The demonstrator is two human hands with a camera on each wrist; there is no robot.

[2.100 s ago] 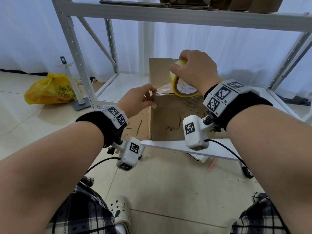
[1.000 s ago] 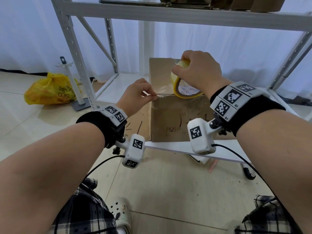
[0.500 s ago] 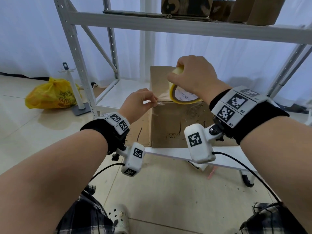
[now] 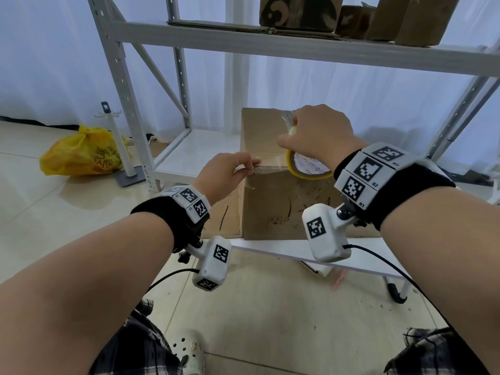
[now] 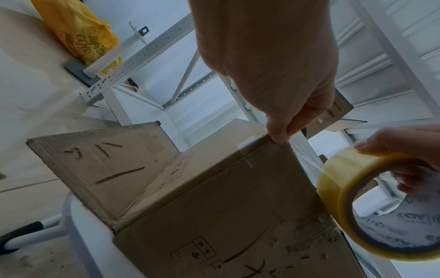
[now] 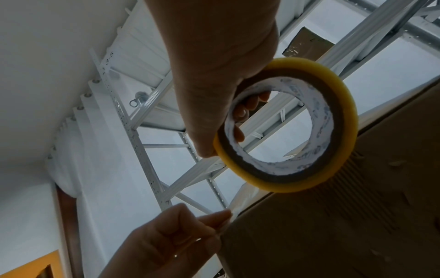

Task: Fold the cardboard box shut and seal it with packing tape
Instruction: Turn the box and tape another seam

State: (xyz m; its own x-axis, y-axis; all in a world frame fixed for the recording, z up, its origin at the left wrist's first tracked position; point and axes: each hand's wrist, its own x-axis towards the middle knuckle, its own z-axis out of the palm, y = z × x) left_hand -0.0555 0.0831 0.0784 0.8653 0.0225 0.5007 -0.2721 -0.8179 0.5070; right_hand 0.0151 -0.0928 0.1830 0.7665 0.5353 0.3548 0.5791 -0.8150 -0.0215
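While the cardboard box (image 4: 273, 196) stands on the low white shelf (image 4: 297, 247), taping is under way: flaps on top look folded down, one side flap (image 5: 100, 159) at the box's left juts outward. Left hand (image 4: 221, 177) pinches the free tape end (image 5: 282, 143) at the box's near top-left corner, thumb and forefinger closed on it. Right hand (image 4: 316, 133) grips the tape roll (image 4: 308, 169) over the box's top front edge, fingers hooked through its core. Clear strip (image 5: 302, 148) spans between the hands. Judged step: anchoring the first strip. Next move likely calls for pressing the end onto the cardboard, then drawing the roll across the box's top seam under tension. Seam itself not visible.
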